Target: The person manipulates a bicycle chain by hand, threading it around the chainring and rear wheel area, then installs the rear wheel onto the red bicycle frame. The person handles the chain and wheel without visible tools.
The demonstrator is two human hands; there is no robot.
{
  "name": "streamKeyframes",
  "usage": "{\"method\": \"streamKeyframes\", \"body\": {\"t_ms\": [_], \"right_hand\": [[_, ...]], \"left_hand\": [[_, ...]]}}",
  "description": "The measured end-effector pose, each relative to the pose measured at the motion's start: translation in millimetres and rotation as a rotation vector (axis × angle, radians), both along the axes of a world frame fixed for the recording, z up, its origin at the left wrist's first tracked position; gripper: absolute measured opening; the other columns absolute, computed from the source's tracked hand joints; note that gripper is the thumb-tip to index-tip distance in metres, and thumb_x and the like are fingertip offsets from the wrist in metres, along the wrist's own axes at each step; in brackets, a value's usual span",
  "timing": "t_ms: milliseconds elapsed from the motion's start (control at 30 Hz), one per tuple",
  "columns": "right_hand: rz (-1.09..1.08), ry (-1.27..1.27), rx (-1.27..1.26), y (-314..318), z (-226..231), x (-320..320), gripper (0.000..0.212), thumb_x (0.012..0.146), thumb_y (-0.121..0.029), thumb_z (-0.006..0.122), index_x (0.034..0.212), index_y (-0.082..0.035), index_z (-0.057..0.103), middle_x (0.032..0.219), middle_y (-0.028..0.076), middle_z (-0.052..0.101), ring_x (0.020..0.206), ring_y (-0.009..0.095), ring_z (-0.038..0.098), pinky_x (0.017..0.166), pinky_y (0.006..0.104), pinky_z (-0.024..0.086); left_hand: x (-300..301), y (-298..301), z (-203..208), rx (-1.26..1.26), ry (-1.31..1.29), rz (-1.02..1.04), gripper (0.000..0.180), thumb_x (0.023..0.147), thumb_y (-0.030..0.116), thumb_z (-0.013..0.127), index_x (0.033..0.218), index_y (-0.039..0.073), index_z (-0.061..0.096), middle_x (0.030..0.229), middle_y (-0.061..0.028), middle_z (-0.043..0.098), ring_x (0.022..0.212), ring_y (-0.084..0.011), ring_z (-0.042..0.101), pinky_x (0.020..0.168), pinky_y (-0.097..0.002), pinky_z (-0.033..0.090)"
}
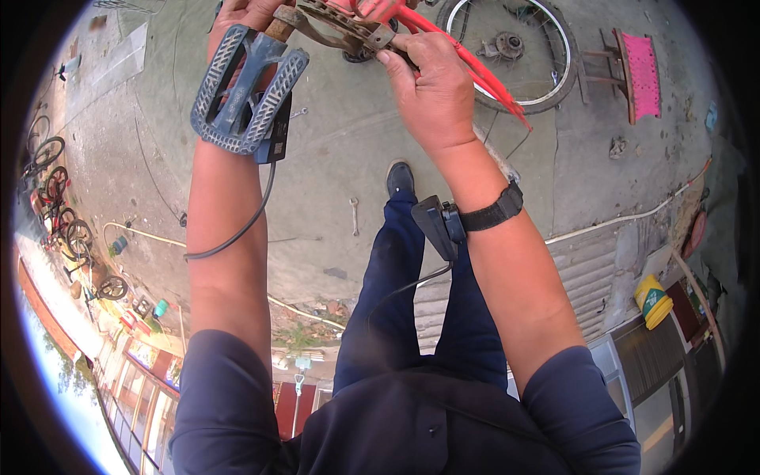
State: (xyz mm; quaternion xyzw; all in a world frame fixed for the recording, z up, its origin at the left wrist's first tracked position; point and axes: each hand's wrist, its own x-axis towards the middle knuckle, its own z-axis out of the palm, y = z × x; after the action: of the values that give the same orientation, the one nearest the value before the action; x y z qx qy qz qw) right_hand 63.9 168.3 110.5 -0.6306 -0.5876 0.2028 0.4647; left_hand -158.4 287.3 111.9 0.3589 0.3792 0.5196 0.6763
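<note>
A dark blue-grey bicycle pedal hangs in front of my left wrist, joined to a rusty crank arm. At the upper edge my left hand is closed around the pedal's inner end, though the pedal and the picture's edge hide part of its fingers. My right hand is closed, pinching the rusty metal of the crank near the chainring. Behind it runs a red bicycle frame, with its upper part cut off by the edge. Exactly which piece the right fingertips press on is partly hidden.
A bicycle wheel lies right of the frame. Beyond it stands a low stool with a pink seat. An open-end wrench lies on the concrete floor, near my shoe. A pale hose crosses the floor. Several bicycles stand far left.
</note>
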Motion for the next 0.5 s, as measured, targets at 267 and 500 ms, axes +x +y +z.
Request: {"method": "streamKeyframes", "body": {"t_ms": [267, 500], "right_hand": [[0.041, -0.042, -0.009, 0.0, -0.8, 3.9, 0.017, 0.084, -0.018, 0.078, 0.097, -0.008, 0.073, 0.091, 0.007, 0.067, 0.085, 0.025, 0.066, 0.074, 0.0351, 0.054], [0.037, -0.039, -0.075, -1.0, -1.5, 3.3, 0.018, 0.082, -0.021, 0.078, 0.097, -0.011, 0.073, 0.092, 0.006, 0.067, 0.089, 0.028, 0.066, 0.076, 0.0401, 0.054]], "left_hand": [[-22.5, 2.4, -31.5, -0.039, 0.307, -0.073, 0.066, 0.097, 0.033, 0.070, 0.149, 0.002, 0.043, 0.144, -0.0124, 0.055, 0.134, -0.0227, 0.052, 0.111, -0.0384, 0.044], [-24.6, -17.4, -69.4, -0.115, 0.167, 0.066, 0.049, 0.091, 0.034, 0.073, 0.132, 0.009, 0.063, 0.135, -0.0092, 0.061, 0.128, -0.0257, 0.055, 0.109, -0.0459, 0.041]]}}
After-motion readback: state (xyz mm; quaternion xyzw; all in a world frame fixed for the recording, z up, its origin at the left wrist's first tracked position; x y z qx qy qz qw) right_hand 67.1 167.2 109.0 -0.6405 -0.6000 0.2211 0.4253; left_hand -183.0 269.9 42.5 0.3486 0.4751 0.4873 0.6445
